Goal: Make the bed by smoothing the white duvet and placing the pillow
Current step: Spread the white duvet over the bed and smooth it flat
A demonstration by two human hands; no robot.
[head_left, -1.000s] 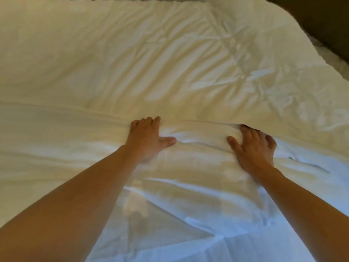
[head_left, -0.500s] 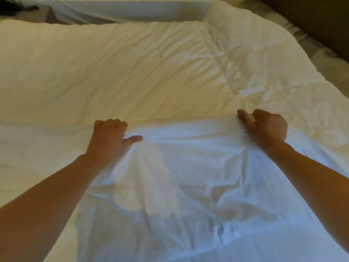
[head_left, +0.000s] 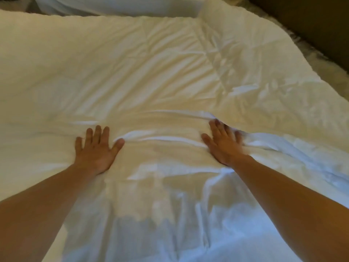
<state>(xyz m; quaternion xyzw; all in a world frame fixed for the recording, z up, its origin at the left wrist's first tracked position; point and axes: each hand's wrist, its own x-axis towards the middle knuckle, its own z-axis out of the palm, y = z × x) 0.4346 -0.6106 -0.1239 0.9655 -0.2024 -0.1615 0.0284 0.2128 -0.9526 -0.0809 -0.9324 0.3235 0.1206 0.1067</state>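
Note:
The white duvet (head_left: 151, 69) covers nearly the whole view, creased and folded back across the middle. My left hand (head_left: 95, 149) lies flat on it left of centre, fingers spread, palm down. My right hand (head_left: 223, 143) presses flat on the fabric right of centre, its fingertips at the edge of a raised fold. Neither hand holds cloth. Between the hands run a few low ridges of fabric. No pillow can be made out with certainty.
A second white bed or bedding piece (head_left: 117, 5) lies beyond the duvet's far edge. A dark surface (head_left: 311, 21) fills the upper right corner, with a pale patterned strip (head_left: 321, 52) along the bed's right side.
Half a second ago both hands were closed on the duvet's fold. Now they have let go and lie flat with fingers spread, and the fold sits further from me.

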